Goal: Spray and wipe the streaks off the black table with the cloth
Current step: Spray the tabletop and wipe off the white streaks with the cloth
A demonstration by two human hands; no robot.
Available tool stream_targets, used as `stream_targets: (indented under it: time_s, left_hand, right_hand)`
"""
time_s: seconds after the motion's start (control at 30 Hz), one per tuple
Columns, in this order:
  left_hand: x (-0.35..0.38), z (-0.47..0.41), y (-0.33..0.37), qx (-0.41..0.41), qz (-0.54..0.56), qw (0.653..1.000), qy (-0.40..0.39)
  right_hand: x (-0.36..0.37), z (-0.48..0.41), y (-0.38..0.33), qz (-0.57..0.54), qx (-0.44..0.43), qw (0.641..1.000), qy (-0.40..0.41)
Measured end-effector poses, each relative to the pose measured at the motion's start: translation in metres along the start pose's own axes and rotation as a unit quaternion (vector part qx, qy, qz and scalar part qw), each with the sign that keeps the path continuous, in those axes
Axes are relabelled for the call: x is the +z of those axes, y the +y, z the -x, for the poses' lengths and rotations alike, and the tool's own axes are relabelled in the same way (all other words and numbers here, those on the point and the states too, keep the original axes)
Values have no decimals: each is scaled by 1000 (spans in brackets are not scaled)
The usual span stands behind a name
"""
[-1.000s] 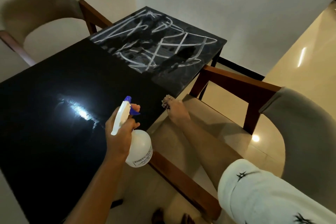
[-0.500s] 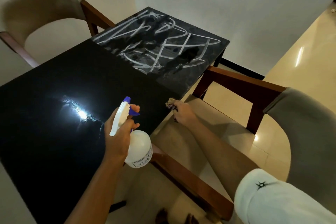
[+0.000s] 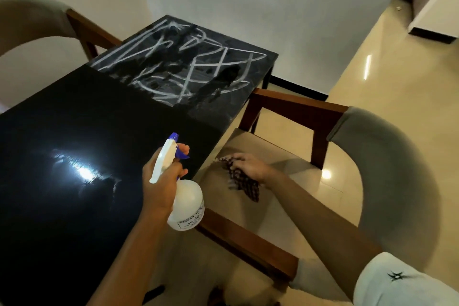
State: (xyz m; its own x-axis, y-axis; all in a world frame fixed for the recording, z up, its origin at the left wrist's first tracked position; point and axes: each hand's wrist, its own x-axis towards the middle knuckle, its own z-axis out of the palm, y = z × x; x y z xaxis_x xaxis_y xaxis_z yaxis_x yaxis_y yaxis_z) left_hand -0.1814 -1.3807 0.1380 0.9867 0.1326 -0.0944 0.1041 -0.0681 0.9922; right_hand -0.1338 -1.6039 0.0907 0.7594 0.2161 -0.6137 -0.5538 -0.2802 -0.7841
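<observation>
The left hand [image 3: 162, 176] grips one spray bottle [image 3: 183, 204] upright at the table's near edge. The right hand [image 3: 250, 166], which was bunched at that edge a moment ago, now clutches one checked cloth [image 3: 239, 179] over the chair seat [image 3: 280, 156]: both tools are ready. The streaks [image 3: 183, 64] remain on the far end of the single black table [image 3: 74, 119]; two chairs flank it.
</observation>
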Motion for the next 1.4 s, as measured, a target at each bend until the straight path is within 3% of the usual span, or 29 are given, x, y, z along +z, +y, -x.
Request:
stream_targets:
  time_s: [0.13, 0.3, 0.67, 0.8, 0.97, 1.17, 1.4]
  left_hand:
    - [45, 3, 7, -17, -24, 999, -25]
    - [124, 12, 15, -25, -39, 998, -31]
    - [312, 36, 31, -48, -109, 993, 18]
    - [353, 38, 42, -6, -124, 991, 49]
    - [390, 31, 55, -17, -122, 986, 110]
    - [430, 0, 66, -31, -94, 978, 185]
    - [507, -71, 85, -7, -83, 960, 267]
  right_hand:
    - [-60, 40, -7, -119, -21, 987, 106]
    - [-117, 83, 0, -247, -36, 956, 155]
    - [-261, 106, 24, -412, -17, 905, 107]
    - [-296, 99, 24, -455, -8, 888, 69]
    - [-329, 92, 20, -508, -23, 861, 3]
    - [-378, 69, 4, -501, -4, 865, -34]
    - [-466, -6, -32, -360, 66, 920, -140]
